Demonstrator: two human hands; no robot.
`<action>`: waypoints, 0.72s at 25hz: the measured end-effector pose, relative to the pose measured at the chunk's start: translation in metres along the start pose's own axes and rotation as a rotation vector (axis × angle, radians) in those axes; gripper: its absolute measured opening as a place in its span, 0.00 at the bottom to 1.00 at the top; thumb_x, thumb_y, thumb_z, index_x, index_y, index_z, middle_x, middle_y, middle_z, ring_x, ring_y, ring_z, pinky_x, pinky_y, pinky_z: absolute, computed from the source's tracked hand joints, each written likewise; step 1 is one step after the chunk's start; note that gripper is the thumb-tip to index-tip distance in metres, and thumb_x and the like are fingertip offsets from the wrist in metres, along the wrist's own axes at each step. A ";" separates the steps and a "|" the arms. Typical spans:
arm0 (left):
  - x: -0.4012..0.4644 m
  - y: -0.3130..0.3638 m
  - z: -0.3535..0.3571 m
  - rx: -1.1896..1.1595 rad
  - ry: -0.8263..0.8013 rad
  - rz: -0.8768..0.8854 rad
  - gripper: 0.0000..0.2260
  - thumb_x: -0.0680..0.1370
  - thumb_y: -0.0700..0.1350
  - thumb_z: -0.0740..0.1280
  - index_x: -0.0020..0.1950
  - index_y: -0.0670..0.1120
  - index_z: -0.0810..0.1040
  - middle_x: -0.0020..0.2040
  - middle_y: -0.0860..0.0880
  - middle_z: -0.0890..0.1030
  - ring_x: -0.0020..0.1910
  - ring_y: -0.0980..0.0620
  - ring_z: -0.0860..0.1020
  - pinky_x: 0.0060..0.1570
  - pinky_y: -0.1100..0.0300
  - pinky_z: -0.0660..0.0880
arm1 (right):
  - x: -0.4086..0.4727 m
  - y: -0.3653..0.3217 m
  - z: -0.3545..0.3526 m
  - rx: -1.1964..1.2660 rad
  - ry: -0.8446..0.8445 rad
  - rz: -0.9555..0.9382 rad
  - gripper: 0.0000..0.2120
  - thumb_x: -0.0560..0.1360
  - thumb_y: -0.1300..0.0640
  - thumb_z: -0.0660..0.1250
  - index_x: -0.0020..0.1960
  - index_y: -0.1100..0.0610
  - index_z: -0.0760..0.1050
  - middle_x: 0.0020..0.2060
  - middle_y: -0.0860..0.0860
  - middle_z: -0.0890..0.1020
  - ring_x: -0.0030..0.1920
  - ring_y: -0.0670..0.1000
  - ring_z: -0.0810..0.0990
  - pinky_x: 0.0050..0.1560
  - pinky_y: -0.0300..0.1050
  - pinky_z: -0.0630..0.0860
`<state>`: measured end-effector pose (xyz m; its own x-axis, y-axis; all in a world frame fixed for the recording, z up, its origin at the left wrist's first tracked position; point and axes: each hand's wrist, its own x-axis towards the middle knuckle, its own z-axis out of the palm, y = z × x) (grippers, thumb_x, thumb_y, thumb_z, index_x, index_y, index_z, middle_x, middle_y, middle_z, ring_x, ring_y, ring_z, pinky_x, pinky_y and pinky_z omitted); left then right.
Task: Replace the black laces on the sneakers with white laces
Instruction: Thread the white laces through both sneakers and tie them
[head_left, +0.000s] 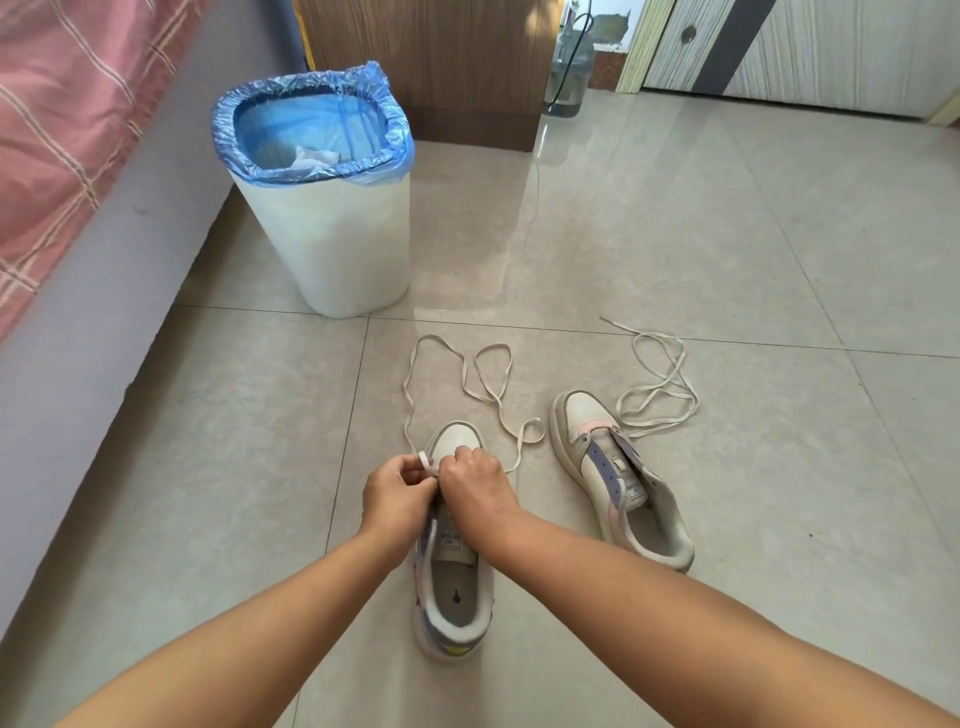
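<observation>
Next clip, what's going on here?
A person is lacing the near sneaker on the tiled floor: both hands, left and right, pinch a white lace at its front eyelets, the rest trailing ahead. The second sneaker lies unlaced to the right, another white lace loose beside it. No black laces are visible.

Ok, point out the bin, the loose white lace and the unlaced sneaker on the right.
Bin (332, 249), head view, on its white front wall.
Loose white lace (655, 396), head view, on its tangled loops.
Unlaced sneaker (582, 410), head view, on its toe cap.
</observation>
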<state>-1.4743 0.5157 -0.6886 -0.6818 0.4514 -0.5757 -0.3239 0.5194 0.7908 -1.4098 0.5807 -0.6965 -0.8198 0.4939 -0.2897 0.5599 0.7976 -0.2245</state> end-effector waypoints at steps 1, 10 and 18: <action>0.000 -0.001 -0.001 -0.003 -0.012 0.005 0.09 0.73 0.32 0.68 0.50 0.41 0.78 0.40 0.46 0.81 0.37 0.52 0.78 0.37 0.63 0.75 | 0.001 -0.001 0.001 -0.011 0.011 0.005 0.16 0.40 0.62 0.78 0.23 0.56 0.73 0.21 0.51 0.74 0.21 0.50 0.75 0.22 0.34 0.67; -0.033 -0.025 -0.004 0.537 -0.180 0.278 0.28 0.72 0.44 0.64 0.71 0.43 0.62 0.64 0.47 0.68 0.67 0.48 0.65 0.67 0.57 0.63 | 0.002 0.008 -0.016 -0.076 -0.002 -0.054 0.09 0.73 0.68 0.62 0.53 0.66 0.75 0.51 0.64 0.77 0.54 0.61 0.77 0.51 0.49 0.71; -0.039 -0.042 0.014 0.246 0.014 0.236 0.27 0.76 0.28 0.52 0.74 0.44 0.62 0.74 0.48 0.62 0.73 0.53 0.60 0.73 0.59 0.57 | 0.001 0.005 -0.020 -0.175 0.180 -0.239 0.15 0.68 0.69 0.51 0.37 0.65 0.76 0.36 0.60 0.76 0.34 0.58 0.78 0.32 0.44 0.73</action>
<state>-1.4245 0.4866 -0.7026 -0.7283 0.5711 -0.3787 0.0107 0.5620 0.8271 -1.4102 0.5919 -0.6793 -0.9420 0.3270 -0.0760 0.3334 0.9376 -0.0986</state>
